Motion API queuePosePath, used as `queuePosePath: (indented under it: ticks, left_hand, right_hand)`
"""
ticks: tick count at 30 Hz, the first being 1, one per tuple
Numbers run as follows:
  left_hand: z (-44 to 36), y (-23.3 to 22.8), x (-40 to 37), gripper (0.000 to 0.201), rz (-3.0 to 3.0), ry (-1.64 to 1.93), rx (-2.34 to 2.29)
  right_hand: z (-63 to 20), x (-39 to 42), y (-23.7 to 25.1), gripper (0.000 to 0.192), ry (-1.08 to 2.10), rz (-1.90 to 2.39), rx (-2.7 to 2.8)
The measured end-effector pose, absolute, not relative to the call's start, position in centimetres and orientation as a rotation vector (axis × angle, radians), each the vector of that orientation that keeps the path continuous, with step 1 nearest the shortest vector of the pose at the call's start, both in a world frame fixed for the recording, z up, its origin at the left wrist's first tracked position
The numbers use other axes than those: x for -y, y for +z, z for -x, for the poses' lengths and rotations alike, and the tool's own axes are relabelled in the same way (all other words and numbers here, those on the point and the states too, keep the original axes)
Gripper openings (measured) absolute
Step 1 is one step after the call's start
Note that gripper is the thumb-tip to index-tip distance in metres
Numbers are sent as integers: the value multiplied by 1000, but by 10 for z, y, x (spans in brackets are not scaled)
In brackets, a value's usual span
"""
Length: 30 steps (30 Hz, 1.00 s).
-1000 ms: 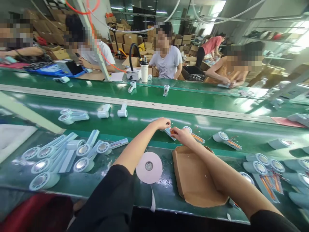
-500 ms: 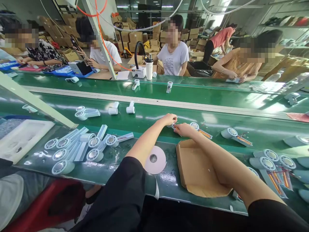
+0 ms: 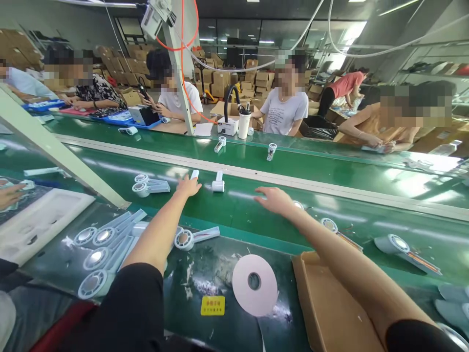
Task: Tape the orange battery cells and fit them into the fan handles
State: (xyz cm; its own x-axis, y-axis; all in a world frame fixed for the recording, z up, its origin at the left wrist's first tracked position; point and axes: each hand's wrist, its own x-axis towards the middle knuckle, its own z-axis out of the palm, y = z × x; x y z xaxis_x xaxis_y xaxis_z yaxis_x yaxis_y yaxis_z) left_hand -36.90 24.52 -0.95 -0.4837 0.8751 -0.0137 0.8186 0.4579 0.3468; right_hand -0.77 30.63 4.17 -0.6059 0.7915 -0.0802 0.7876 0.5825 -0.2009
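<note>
My left hand (image 3: 188, 187) reaches out over the green conveyor belt (image 3: 256, 210) and closes over a small white hand fan (image 3: 194, 174), whose end sticks out past my fingers. A second white fan (image 3: 218, 185) lies just right of it, untouched. Holding nothing, my right hand (image 3: 274, 199) hovers over the belt with fingers spread. It is just left of a round fan part (image 3: 298, 205) that my wrist partly hides.
A pile of pale blue fan halves (image 3: 106, 239) lies near left, with a white foam tray (image 3: 36, 220) beside it. A pink tape roll (image 3: 254, 284) and a cardboard tray (image 3: 330, 303) sit close in front. More fan parts (image 3: 399, 244) lie right. Several people work across the belt.
Both hands let go of the small part they worked on together. My left hand moved left to the white fan on the belt; my right hand opened and lifted. The view shifted.
</note>
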Motion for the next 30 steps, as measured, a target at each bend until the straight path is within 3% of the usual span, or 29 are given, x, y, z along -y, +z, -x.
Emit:
queuePosePath:
  ticks: [5, 9, 16, 21, 25, 30]
  left_hand:
    - [382, -22, -247, 57, -1405, 496, -2484]
    - [370, -18, -232, 50, -1418, 539, -2429]
    - [296, 18, -132, 53, -1657, 633, -2368]
    - [232, -2, -7, 39, -1900, 415, -2504]
    - [205, -22, 41, 42, -1761, 220, -2687]
    - [206, -28, 56, 46, -1723, 222, -2729]
  right_hand:
    - [138, -322, 10, 65, 564, 1255, 2748]
    - [182, -314, -9, 56, 664, 1255, 2667]
    - [105, -272, 20, 65, 699, 1072, 2626]
    - [22, -183, 24, 55, 621, 908, 2920]
    - [33, -115, 10, 51, 558, 722, 3124]
    - [89, -76, -3, 42, 556, 529, 3147]
